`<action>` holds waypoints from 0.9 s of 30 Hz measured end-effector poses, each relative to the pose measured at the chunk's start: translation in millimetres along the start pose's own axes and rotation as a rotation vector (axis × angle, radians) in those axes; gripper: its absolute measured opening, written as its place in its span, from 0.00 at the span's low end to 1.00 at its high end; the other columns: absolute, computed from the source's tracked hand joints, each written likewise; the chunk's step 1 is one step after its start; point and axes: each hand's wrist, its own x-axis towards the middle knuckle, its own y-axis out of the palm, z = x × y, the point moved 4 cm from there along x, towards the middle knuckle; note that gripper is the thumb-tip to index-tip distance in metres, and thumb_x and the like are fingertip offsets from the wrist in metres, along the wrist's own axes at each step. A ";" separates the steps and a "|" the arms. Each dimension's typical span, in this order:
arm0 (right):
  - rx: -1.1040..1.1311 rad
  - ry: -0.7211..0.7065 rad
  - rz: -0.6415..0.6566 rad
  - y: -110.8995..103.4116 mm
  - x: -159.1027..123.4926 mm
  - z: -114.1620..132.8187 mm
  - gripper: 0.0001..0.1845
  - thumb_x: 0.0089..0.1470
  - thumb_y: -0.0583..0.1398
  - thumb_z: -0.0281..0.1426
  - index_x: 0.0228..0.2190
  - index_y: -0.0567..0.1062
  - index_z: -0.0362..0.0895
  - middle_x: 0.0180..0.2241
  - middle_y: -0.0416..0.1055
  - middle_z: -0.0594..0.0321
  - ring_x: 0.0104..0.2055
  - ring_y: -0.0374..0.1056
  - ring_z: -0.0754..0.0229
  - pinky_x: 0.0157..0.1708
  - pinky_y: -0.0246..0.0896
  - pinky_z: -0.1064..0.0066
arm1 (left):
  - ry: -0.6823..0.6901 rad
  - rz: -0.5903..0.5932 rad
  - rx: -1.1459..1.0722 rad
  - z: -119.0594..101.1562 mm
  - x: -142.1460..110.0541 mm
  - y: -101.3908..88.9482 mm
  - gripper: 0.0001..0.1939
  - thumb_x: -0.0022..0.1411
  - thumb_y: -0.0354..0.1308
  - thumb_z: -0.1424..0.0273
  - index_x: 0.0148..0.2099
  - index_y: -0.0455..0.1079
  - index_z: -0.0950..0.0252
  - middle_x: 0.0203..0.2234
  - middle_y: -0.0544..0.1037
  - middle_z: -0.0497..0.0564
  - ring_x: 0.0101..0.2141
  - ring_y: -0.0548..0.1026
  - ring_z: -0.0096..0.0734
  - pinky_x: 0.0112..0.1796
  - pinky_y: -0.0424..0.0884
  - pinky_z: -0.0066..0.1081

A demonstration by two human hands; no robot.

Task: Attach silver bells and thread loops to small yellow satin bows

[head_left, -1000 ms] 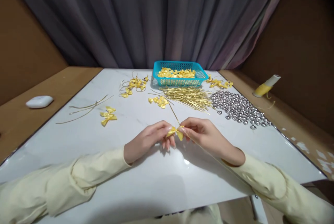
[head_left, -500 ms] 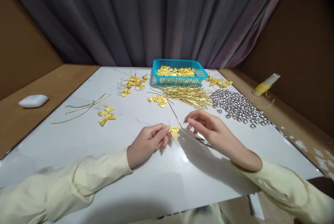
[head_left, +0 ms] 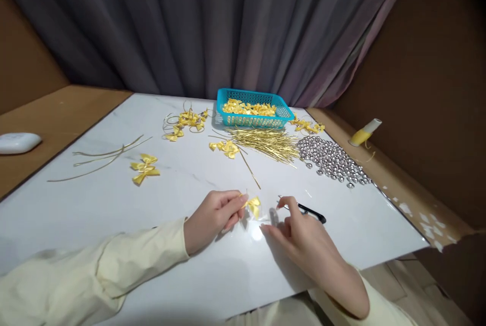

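Note:
A yellow ribbon bow is pinched between the thumb and fingers of my left hand, just above the white table. A thin strand sticks up from the bow's middle. My right hand is to the right of the bow, thumb and index finger spread apart. It sits beside a black-handled tool with a slim metal tip, partly hidden behind the fingers; its exact kind is unclear. A faint greyish patch shows between those fingers, too blurred to name. Beyond the hands lies a single gold wire.
A blue basket of yellow bows stands at the back. Before it lie a pile of gold wires and loose bows. Silver beads spread to the right. Three bows and several wires lie left.
My right hand has let go of the bow and moved right and nearer to me, beside the black-handled tool. My left hand keeps the bow. The view has turned slightly right.

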 end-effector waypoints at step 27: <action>0.114 -0.340 -0.250 -97.3 73.6 32.5 0.07 0.53 0.53 0.29 0.36 0.65 0.42 0.31 0.69 0.58 0.32 0.67 0.61 0.26 0.62 0.72 | 0.093 0.052 0.043 11.1 -3.4 -3.3 0.18 0.63 0.44 0.62 0.25 0.62 0.66 0.07 0.56 0.39 0.12 0.54 0.20 0.21 0.58 0.24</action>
